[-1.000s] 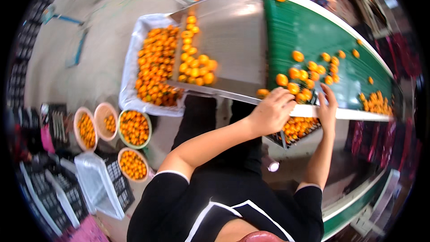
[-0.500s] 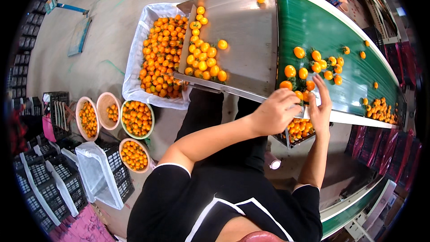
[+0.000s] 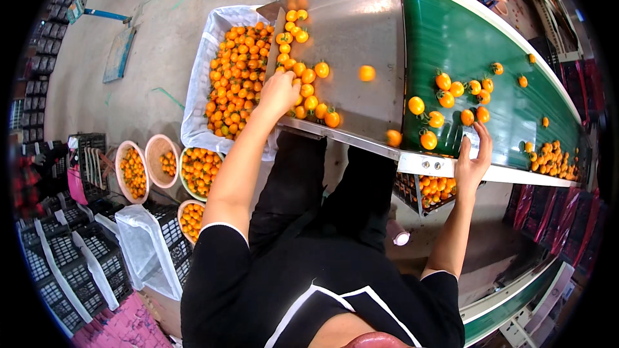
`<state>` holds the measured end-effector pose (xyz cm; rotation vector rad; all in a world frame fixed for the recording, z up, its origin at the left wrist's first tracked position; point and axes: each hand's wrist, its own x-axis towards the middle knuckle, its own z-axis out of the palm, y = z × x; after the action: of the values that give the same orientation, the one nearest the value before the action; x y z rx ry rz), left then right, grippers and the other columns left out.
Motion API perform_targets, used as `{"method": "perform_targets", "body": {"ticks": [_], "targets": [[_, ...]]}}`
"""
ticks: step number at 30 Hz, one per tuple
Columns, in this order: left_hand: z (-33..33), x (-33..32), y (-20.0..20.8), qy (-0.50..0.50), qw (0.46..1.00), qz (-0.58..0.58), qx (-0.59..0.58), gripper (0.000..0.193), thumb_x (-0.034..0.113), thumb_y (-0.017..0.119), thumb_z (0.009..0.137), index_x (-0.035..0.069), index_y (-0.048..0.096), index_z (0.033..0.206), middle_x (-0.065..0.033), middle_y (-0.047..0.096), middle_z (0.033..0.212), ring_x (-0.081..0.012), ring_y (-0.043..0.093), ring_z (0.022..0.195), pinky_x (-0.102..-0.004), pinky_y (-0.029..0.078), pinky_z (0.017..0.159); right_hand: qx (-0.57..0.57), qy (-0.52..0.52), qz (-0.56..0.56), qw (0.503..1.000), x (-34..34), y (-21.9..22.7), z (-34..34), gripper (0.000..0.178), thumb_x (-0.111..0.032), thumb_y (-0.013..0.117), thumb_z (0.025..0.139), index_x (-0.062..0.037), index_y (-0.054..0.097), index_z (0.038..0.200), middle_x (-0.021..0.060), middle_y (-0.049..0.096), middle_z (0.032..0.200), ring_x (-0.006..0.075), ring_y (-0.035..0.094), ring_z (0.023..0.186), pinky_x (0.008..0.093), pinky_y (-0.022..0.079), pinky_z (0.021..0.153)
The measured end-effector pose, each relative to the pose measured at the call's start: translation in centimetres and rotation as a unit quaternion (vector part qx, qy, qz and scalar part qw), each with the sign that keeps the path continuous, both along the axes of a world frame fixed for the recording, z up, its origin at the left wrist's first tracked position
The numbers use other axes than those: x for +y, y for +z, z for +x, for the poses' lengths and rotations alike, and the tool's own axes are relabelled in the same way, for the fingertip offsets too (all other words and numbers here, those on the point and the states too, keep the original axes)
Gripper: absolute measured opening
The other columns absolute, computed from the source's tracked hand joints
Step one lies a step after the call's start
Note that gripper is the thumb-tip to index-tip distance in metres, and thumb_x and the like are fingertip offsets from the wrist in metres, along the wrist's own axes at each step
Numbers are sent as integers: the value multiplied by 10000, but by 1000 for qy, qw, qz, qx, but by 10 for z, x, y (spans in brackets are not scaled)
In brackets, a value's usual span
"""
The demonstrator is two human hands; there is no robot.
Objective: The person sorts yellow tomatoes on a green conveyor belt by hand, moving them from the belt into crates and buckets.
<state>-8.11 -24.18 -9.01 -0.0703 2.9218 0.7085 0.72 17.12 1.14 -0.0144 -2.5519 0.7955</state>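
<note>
My left hand (image 3: 280, 95) is over the left lip of the metal tray (image 3: 348, 38). Its fingers curl among the yellow-orange cherry tomatoes (image 3: 308, 75) gathered there; what they hold, if anything, is hidden. At the near edge of the green conveyor belt (image 3: 464, 32) is my right hand (image 3: 474, 158), thumb and fingers apart. Its fingertips lie just below two cherry tomatoes (image 3: 475, 116) on the belt. Several more, some with green stems, are spread to the left. A blurred tomato (image 3: 366, 73) is in the middle of the tray, another (image 3: 393, 137) near its front edge.
Left of the tray stands a white-lined crate (image 3: 195, 106) full of tomatoes. Tubs (image 3: 120, 174) of tomatoes and black crates (image 3: 174, 245) stand on the floor at left. Below the belt is another tomato crate (image 3: 407, 188). More tomatoes (image 3: 554, 161) pile at the belt's right end.
My left hand has moved left from beside my right hand to the tray's lip. My right hand has shifted slightly right and down. Tomatoes on the belt have changed position; two more are on the tray.
</note>
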Motion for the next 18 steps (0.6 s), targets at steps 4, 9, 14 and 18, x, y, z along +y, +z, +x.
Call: {"method": "perform_targets", "body": {"ticks": [4, 9, 14, 18], "targets": [[-9, 6, -9, -8, 994, 32, 100, 320, 245, 632, 844, 29, 663, 1079, -225, 643, 1015, -398, 613, 988, -452, 491, 877, -2, -4, 24, 1000, 2, 2, 0, 358, 5, 589, 839, -7, 595, 1198, 173, 588, 1264, 330, 534, 1196, 411, 388, 1033], [-35, 13, -18, 11, 997, 81, 12, 329, 251, 676, 795, 42, 670, 1050, -205, 658, 1017, -381, 585, 1021, -440, 475, 910, -6, -1, 14, 1000, -4, 4, -1, 365, 5, 587, 836, -9, 593, 1201, 174, 587, 1266, 334, 535, 1191, 419, 392, 1029], [-30, 23, -12, -29, 997, 59, 32, 359, 167, 758, 725, 43, 654, 1045, -185, 634, 1066, -386, 548, 1053, -425, 455, 937, -9, -8, 25, 1000, -2, 2, 0, 379, 6, 584, 836, -11, 586, 1214, 174, 586, 1267, 334, 536, 1190, 422, 394, 1029], [-15, 21, 7, -51, 985, 79, 145, 329, 146, 779, 699, 47, 663, 991, -147, 619, 1056, -337, 561, 1052, -419, 454, 922, -11, -11, 24, 1000, -3, 4, 1, 386, 3, 581, 837, -10, 580, 1223, 175, 586, 1267, 335, 538, 1189, 421, 396, 1030]]}}
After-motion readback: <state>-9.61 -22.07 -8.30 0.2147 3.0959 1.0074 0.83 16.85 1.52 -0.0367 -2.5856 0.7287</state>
